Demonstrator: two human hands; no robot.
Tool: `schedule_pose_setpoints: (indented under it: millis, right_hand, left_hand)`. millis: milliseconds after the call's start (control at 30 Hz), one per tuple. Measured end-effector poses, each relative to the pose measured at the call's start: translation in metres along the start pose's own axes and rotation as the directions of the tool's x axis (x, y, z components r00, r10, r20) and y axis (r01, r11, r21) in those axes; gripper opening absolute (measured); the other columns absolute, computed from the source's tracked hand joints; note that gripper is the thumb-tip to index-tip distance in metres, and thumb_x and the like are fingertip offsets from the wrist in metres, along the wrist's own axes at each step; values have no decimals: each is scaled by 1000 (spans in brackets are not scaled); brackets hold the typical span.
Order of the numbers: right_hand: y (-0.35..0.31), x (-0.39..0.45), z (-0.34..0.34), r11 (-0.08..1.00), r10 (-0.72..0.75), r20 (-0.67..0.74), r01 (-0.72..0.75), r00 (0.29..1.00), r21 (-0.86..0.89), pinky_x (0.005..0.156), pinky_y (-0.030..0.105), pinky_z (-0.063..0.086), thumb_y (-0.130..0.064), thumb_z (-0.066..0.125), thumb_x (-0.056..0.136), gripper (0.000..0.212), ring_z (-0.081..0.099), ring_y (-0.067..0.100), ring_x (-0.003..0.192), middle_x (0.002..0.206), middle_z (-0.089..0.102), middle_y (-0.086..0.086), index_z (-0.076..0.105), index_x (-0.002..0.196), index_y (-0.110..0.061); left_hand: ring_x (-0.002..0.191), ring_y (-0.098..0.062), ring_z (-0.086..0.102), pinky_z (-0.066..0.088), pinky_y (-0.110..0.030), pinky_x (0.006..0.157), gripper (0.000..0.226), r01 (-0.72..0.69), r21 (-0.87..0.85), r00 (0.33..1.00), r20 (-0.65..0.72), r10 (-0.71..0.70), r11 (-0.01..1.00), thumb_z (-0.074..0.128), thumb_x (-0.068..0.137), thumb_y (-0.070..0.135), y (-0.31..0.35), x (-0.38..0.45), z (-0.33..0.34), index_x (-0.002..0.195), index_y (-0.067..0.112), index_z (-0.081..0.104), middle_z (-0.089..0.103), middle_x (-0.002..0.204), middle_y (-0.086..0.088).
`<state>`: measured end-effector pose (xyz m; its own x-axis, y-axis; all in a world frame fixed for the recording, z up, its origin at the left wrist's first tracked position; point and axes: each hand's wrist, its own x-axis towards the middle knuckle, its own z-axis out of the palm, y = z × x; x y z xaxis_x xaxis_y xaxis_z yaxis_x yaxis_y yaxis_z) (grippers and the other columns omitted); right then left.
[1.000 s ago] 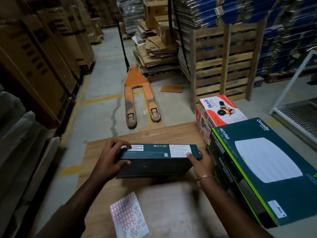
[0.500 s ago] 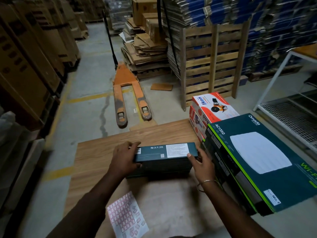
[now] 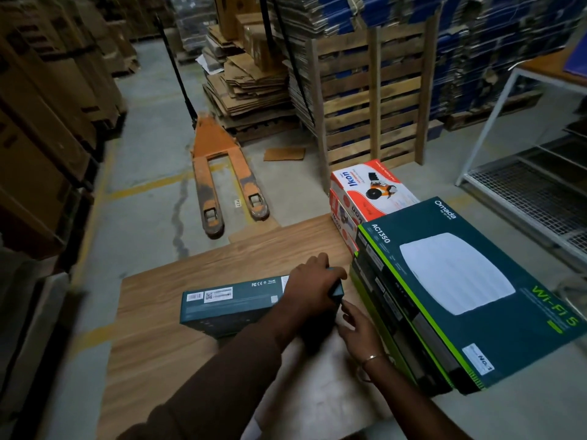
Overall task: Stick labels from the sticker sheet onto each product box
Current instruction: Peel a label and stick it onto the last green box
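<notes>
A dark teal product box (image 3: 235, 304) stood on its long edge on the wooden table (image 3: 203, 271), with its narrow top face turned up. That face carried a barcode label (image 3: 194, 296) and a second printed label just beside it near the left end.

The left hand (image 3: 313, 285) reached across the body and lay over the right end of the box. Its fingers were curled over the top edge and gripped the box. The left forearm wore a dark brown sleeve (image 3: 222, 385).

The right hand (image 3: 357, 328) was at the lower right corner of the same box. Its fingers were extended and relaxed, and the fingertips touched the box end or lay just beside it; contact could not be confirmed. A thin bangle (image 3: 372, 357) circled the right wrist.

To the right of the hands, a stack of large teal boxes (image 3: 457, 281) with green edge stripes rested on the table, tilted toward the viewer. The top box carried a white shape and the text "AC1350". Behind this stack stood red and white boxes (image 3: 368, 192), one on top of another.

A pale sheet (image 3: 320, 385) covered the near part of the table under the forearms. The sticker sheet could not be identified in this view.

On the concrete floor beyond the table stood an orange pallet jack (image 3: 222, 173). Flattened cardboard (image 3: 254, 81) and a wooden pallet (image 3: 371, 100) set on edge stood further back.
</notes>
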<state>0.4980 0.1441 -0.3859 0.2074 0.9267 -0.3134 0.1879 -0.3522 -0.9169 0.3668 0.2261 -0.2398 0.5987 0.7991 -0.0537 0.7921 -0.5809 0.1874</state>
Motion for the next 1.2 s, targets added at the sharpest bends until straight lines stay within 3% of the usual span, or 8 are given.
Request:
schedule_pose_setpoints:
  millis: [167, 300, 367, 500, 733, 833, 1033, 1200]
  right_hand:
    - [-2, 14, -7, 974, 127, -25, -120, 992, 191, 113, 40, 42, 10, 53, 96, 59, 50, 22, 131, 147, 51, 13, 45, 151, -10]
    - [-13, 28, 0, 848, 193, 66, -201, 979, 490, 121, 51, 35, -65, 70, 82, 86, 50, 22, 140, 156, 50, 1, 43, 155, -28]
    - [-26, 27, 7, 767, 196, 128, -234, 972, 597, 120, 51, 33, -81, 64, 76, 87, 53, 18, 138, 151, 56, -7, 47, 151, -41]
    - [-96, 13, 12, 687, 50, 75, -89, 996, 721, 115, 51, 42, -77, 70, 78, 82, 60, 21, 132, 142, 65, -3, 56, 145, -33]
    - [-166, 6, -7, 800, -266, -170, 315, 949, 510, 118, 43, 39, -50, 65, 95, 57, 51, 9, 140, 149, 57, -13, 51, 149, -38]
    - [-168, 1, -11, 812, -348, -182, 393, 920, 433, 114, 27, 41, -27, 61, 104, 45, 49, 0, 138, 151, 54, -13, 53, 149, -31]
    - [-156, -5, -2, 867, -406, -81, 412, 910, 280, 99, -2, 32, -19, 57, 106, 48, 38, -28, 127, 146, 46, -28, 45, 150, -32]
    - [-147, -8, 0, 896, -372, -115, 388, 921, 216, 103, -3, 27, -22, 56, 107, 50, 36, -22, 135, 153, 43, -19, 43, 155, -24]
  left_hand:
    - [112, -15, 55, 49, -34, 79, 60, -12, -115, 1000, -21, 10, 993, 82, 76, 40, -20, -20, -29, 131, 46, 58, 50, 122, 9]
    - [107, -8, 57, 53, -35, 80, 57, -25, -320, 975, -217, -47, 947, 92, 70, 38, -42, -46, -64, 121, 46, 66, 53, 118, 18]
    - [107, -10, 60, 55, -39, 88, 56, -98, -453, 937, -341, -71, 886, 95, 67, 37, -58, -59, -79, 117, 41, 71, 57, 116, 13]
    - [117, -20, 61, 55, -39, 99, 50, -210, -600, 852, -500, -157, 772, 93, 71, 33, -78, -88, -96, 115, 22, 72, 59, 119, 1]
    - [128, -25, 62, 53, -44, 108, 53, -204, -839, 812, -433, -391, 504, 95, 70, 11, -97, -114, -75, 110, 24, 62, 61, 128, -15]
    - [125, -25, 63, 55, -41, 106, 55, -147, -870, 794, -388, -468, 471, 92, 66, 14, -98, -119, -55, 110, 16, 59, 61, 127, -14]
    - [129, -25, 61, 56, -44, 104, 56, -120, -885, 766, -371, -525, 450, 94, 64, 30, -112, -135, -28, 109, 25, 60, 64, 129, -8]
    - [127, -16, 62, 54, -32, 104, 53, -141, -858, 750, -419, -513, 494, 91, 68, 30, -104, -138, -26, 111, 25, 61, 63, 126, -6]
